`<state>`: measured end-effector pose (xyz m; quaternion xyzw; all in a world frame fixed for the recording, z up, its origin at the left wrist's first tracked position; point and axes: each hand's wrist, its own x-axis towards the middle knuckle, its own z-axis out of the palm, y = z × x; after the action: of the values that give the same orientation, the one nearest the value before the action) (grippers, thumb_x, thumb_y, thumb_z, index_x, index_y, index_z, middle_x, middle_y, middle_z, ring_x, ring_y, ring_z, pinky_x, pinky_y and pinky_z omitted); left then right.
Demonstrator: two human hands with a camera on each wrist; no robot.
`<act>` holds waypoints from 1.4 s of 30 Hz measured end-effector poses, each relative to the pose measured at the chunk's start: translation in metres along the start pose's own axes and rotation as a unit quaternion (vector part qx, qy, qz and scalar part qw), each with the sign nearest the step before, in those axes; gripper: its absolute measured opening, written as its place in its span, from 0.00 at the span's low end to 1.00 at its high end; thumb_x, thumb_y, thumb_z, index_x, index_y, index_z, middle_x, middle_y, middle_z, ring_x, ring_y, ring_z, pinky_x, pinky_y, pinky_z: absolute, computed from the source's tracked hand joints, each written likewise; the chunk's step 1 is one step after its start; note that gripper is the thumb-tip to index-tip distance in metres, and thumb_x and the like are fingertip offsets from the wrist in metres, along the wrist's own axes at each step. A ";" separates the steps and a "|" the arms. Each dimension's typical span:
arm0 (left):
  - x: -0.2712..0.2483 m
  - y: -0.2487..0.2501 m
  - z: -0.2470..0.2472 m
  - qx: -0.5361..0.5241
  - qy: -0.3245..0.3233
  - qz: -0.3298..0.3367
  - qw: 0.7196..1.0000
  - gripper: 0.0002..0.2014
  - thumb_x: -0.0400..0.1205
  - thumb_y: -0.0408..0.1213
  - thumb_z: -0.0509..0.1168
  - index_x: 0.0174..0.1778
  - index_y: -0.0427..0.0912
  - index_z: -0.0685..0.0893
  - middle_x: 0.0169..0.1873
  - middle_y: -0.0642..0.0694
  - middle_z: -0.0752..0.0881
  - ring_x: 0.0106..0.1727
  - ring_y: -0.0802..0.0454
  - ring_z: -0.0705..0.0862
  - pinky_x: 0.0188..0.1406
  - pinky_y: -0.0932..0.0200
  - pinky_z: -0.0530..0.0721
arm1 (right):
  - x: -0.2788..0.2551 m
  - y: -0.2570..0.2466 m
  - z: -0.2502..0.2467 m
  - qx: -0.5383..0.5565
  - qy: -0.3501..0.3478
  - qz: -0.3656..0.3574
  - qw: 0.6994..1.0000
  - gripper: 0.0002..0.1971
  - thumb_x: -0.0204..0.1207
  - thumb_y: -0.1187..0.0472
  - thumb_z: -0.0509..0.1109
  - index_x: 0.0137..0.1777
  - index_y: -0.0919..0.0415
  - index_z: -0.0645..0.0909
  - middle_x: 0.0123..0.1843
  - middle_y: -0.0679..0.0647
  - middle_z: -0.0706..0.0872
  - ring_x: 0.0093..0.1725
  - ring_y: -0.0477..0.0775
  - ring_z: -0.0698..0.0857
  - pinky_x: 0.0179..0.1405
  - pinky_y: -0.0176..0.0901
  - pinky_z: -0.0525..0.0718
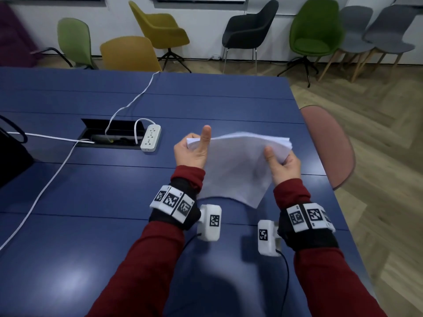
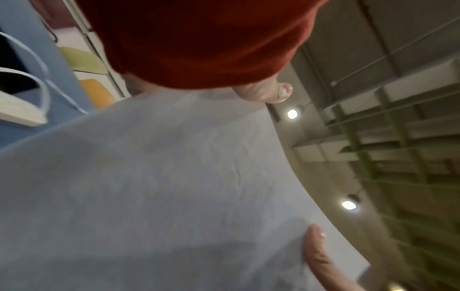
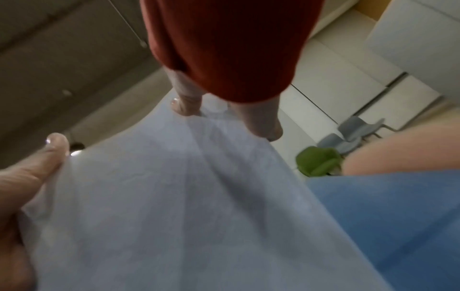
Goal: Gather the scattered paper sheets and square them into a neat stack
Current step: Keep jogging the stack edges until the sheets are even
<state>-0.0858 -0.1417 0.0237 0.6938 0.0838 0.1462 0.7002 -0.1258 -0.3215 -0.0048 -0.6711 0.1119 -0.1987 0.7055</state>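
Note:
A bundle of white paper sheets (image 1: 238, 163) is held up over the blue table (image 1: 114, 191), its edges uneven at the far right corner. My left hand (image 1: 194, 149) holds the bundle's left edge, fingers curled behind it and thumb pointing straight up along the front. My right hand (image 1: 286, 164) pinches the right edge with its thumb on top. The sheets (image 2: 161, 187) fill the left wrist view, with my left thumb (image 2: 316, 256) lying on them. In the right wrist view the paper (image 3: 186, 206) sags between both hands. I cannot tell if its lower edge touches the table.
A white power strip (image 1: 150, 137) lies beside an open cable box (image 1: 112, 133) to the left, with white cables (image 1: 45, 186) trailing across the table. A black bag (image 1: 11, 156) stands at the far left. A pink chair (image 1: 329, 145) sits at the table's right edge.

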 end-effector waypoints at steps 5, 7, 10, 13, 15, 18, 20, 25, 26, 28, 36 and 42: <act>0.001 -0.021 -0.005 -0.001 -0.020 -0.027 0.999 0.29 0.64 0.63 0.70 0.20 0.49 0.60 0.18 0.55 0.63 0.17 0.62 0.60 0.19 0.68 0.63 | -0.004 0.015 -0.004 -0.018 -0.014 0.049 0.999 0.02 0.75 0.59 0.70 0.42 0.51 0.83 0.39 0.43 0.90 0.38 0.39 0.87 0.54 0.49 0.84; -0.001 -0.022 -0.009 -0.011 -0.042 -0.023 0.999 0.31 0.53 0.73 0.67 0.22 0.48 0.68 0.22 0.52 0.69 0.18 0.65 0.67 0.22 0.73 0.71 | -0.004 0.011 -0.003 -0.020 -0.015 0.033 0.999 0.01 0.74 0.56 0.71 0.43 0.50 0.84 0.36 0.39 0.91 0.40 0.39 0.87 0.55 0.49 0.84; 0.004 -0.024 -0.014 -0.004 -0.076 -0.013 0.997 0.30 0.50 0.71 0.69 0.31 0.47 0.78 0.29 0.53 0.80 0.24 0.71 0.78 0.31 0.77 0.79 | -0.001 0.004 0.000 -0.012 -0.022 0.007 1.000 0.08 0.73 0.55 0.71 0.52 0.46 0.81 0.50 0.49 0.88 0.50 0.47 0.85 0.62 0.50 0.81; 0.002 -0.028 -0.020 -0.003 -0.132 -0.046 0.990 0.18 0.65 0.47 0.77 0.44 0.41 0.86 0.37 0.55 0.87 0.34 0.71 0.85 0.41 0.72 0.83 | -0.001 0.006 0.002 -0.044 -0.047 -0.011 0.998 0.13 0.74 0.54 0.70 0.57 0.40 0.78 0.60 0.51 0.86 0.58 0.49 0.84 0.64 0.46 0.80; 0.003 -0.024 -0.021 -0.008 -0.146 -0.059 0.987 0.08 0.69 0.35 0.76 0.41 0.41 0.88 0.31 0.58 0.90 0.33 0.67 0.87 0.42 0.67 0.85 | 0.001 0.003 0.009 -0.035 -0.049 -0.001 0.998 0.05 0.77 0.60 0.68 0.48 0.47 0.81 0.44 0.39 0.91 0.45 0.37 0.86 0.52 0.40 0.83; 0.006 -0.011 -0.020 -0.042 -0.113 -0.036 0.992 0.05 0.71 0.30 0.74 0.36 0.43 0.86 0.23 0.61 0.88 0.29 0.70 0.85 0.34 0.73 0.84 | 0.005 -0.010 0.016 -0.027 -0.014 -0.016 0.999 0.08 0.77 0.60 0.68 0.36 0.50 0.81 0.28 0.40 0.85 0.35 0.42 0.80 0.38 0.37 0.81; 0.006 -0.010 -0.021 -0.048 -0.114 -0.023 0.992 0.05 0.71 0.29 0.74 0.37 0.41 0.85 0.29 0.57 0.89 0.30 0.68 0.85 0.36 0.72 0.83 | 0.003 -0.011 0.012 -0.013 0.004 -0.020 1.000 0.09 0.76 0.60 0.69 0.35 0.50 0.82 0.30 0.40 0.83 0.35 0.44 0.79 0.38 0.37 0.81; -0.002 -0.042 -0.021 0.050 -0.127 -0.143 0.980 0.15 0.66 0.30 0.78 0.47 0.38 0.84 0.37 0.50 0.86 0.42 0.50 0.85 0.32 0.75 0.84 | -0.002 0.010 0.004 -0.115 -0.044 0.060 0.991 0.06 0.74 0.57 0.71 0.41 0.59 0.84 0.39 0.56 0.87 0.39 0.49 0.86 0.49 0.54 0.84; 0.000 -0.044 -0.019 0.055 -0.115 -0.150 0.980 0.15 0.67 0.29 0.78 0.47 0.38 0.83 0.38 0.47 0.86 0.40 0.50 0.84 0.29 0.78 0.82 | 0.004 0.008 0.000 -0.152 -0.052 0.055 0.986 0.10 0.73 0.56 0.72 0.44 0.63 0.85 0.41 0.61 0.89 0.41 0.55 0.88 0.51 0.59 0.85; 0.006 -0.039 -0.016 0.074 -0.104 -0.127 0.984 0.15 0.67 0.29 0.77 0.48 0.34 0.85 0.44 0.40 0.88 0.38 0.51 0.85 0.30 0.76 0.83 | 0.020 -0.008 -0.010 -0.257 -0.063 0.001 0.964 0.17 0.68 0.51 0.75 0.53 0.60 0.84 0.50 0.65 0.90 0.51 0.65 0.87 0.56 0.59 0.84; 0.011 -0.005 -0.006 0.235 -0.249 0.012 0.939 0.21 0.58 0.43 0.79 0.45 0.38 0.87 0.43 0.38 0.91 0.47 0.41 0.89 0.52 0.49 0.87 | 0.029 -0.055 0.008 -0.561 -0.217 -0.064 0.796 0.11 0.69 0.47 0.72 0.48 0.51 0.84 0.50 0.60 0.88 0.58 0.66 0.81 0.63 0.54 0.76; 0.027 -0.030 -0.057 0.368 -0.348 -0.103 0.856 0.11 0.69 0.38 0.77 0.44 0.39 0.88 0.37 0.42 0.85 0.39 0.48 0.81 0.38 0.59 0.80 | 0.036 -0.038 -0.028 -0.415 -0.158 -0.070 0.893 0.12 0.69 0.49 0.73 0.41 0.60 0.85 0.37 0.64 0.88 0.42 0.61 0.85 0.49 0.51 0.83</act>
<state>-0.0758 -0.0787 -0.0050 0.8938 -0.0465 -0.2190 0.3886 -0.1101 -0.3631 0.0350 -0.9316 0.0241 -0.0747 0.3550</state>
